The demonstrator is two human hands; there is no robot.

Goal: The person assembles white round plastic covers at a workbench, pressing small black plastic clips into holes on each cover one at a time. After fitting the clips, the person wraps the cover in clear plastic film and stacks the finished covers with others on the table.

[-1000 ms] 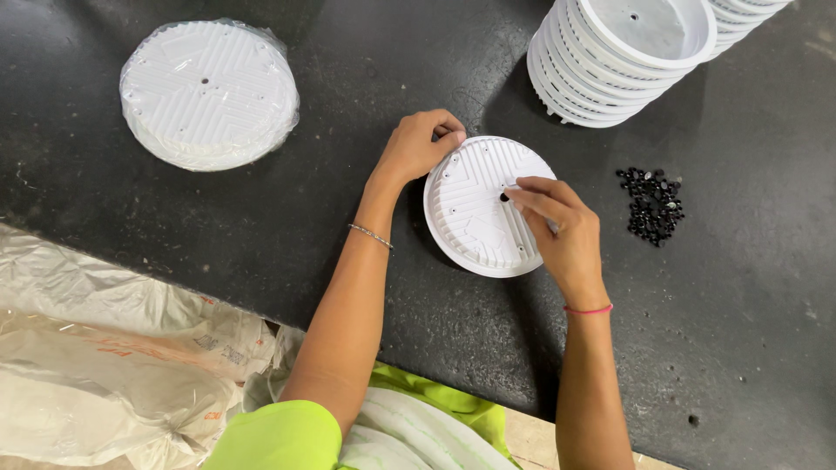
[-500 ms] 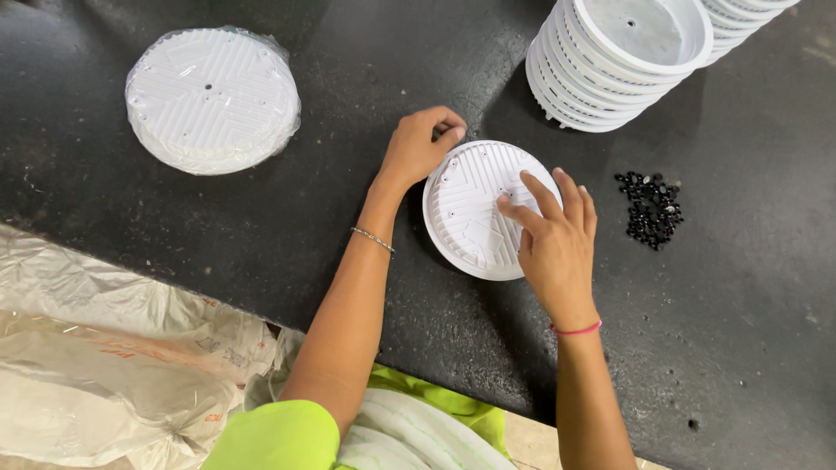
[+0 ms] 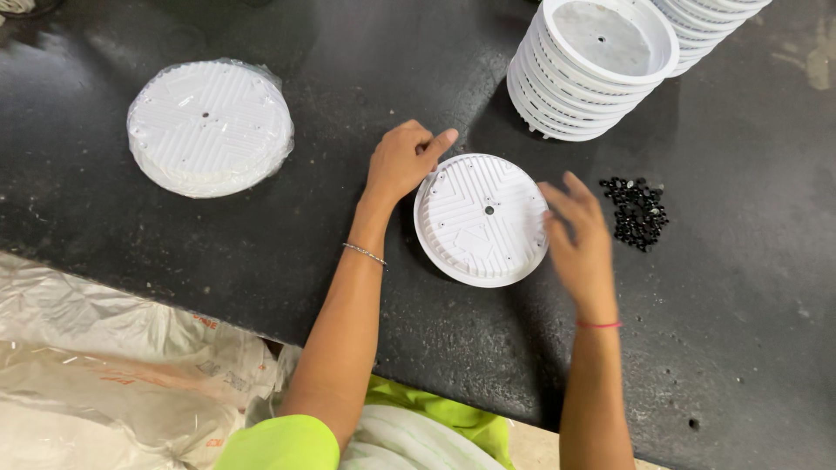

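Gripping lightly, our left hand rests its fingertips on the rim of the white ribbed disc, which lies flat on the black tabletop; our right hand hovers spread and empty beside it. We judge the disc light, stiff plastic, best held by its edge. Small black screws lie near, stacked discs beyond.

Wrapped disc stack, plastic sheeting

disc: lay flat on black table, landmark
left of disc: left hand sat on rim, bare table beyond
right of disc: right hand hovered, blocked path to black bead pile
above disc: leaning white stack stood near
far left: wrapped disc pack, well apart
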